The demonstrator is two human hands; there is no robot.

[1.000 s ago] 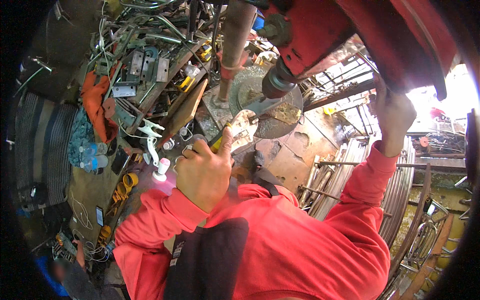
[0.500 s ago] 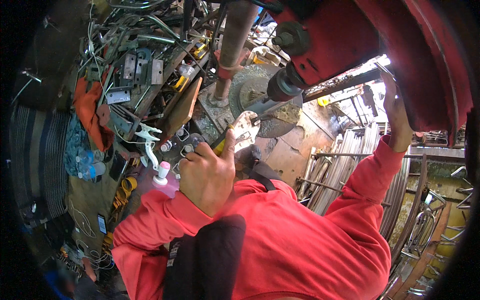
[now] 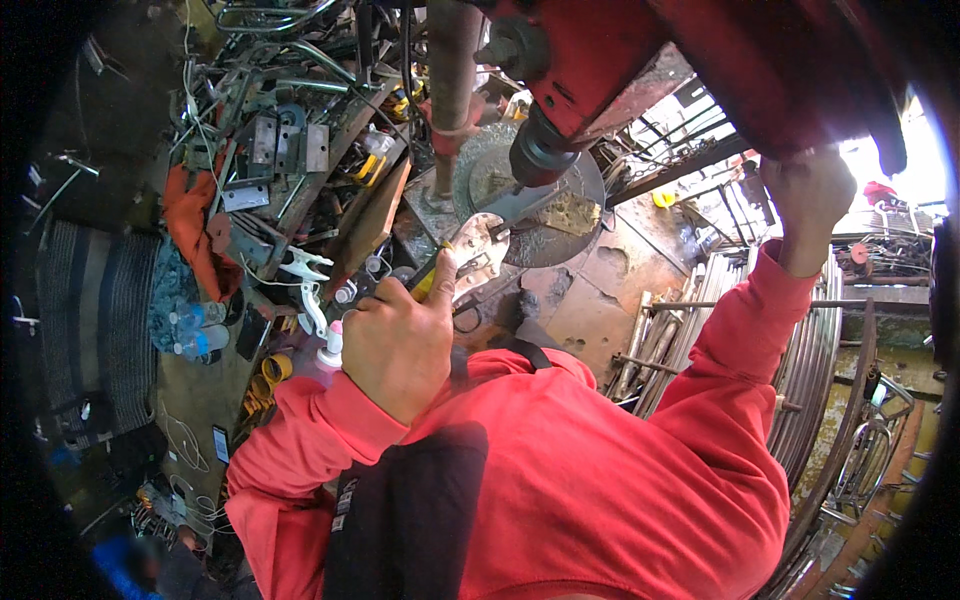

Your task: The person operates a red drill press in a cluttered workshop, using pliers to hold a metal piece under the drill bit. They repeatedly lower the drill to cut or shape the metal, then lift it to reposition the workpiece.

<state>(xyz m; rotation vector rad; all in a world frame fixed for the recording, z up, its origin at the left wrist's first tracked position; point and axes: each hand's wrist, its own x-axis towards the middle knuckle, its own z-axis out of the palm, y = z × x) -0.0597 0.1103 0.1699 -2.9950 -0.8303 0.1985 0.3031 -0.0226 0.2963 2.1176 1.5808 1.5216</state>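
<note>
My left hand (image 3: 400,345) is closed round the yellow-and-black grip of a pliers-like tool (image 3: 478,262), its thumb lying along the grip. The tool's pale, broad head meets the lower end of a grey metal piece (image 3: 522,203) beneath the chuck (image 3: 540,155) of a red drill press (image 3: 600,75). Under these lies the round press table (image 3: 575,240), coated with grime and shavings. My right hand (image 3: 812,195) is raised at the right, fingers curled against the underside of the red housing. What it grips there is hidden.
Metal tubes (image 3: 800,355) stand bundled at the right. Brackets (image 3: 262,145) and scrap lie heaped at upper left, beside a wooden board (image 3: 375,225). A white clamp-like holder (image 3: 308,280), plastic bottles (image 3: 200,340), yellow rings (image 3: 268,372) and a phone (image 3: 220,445) are at left.
My right hand has gone from upright with extended fingers to curled, slightly lower and further right. The view has shifted, and the press head appears further left. My left hand keeps its hold.
</note>
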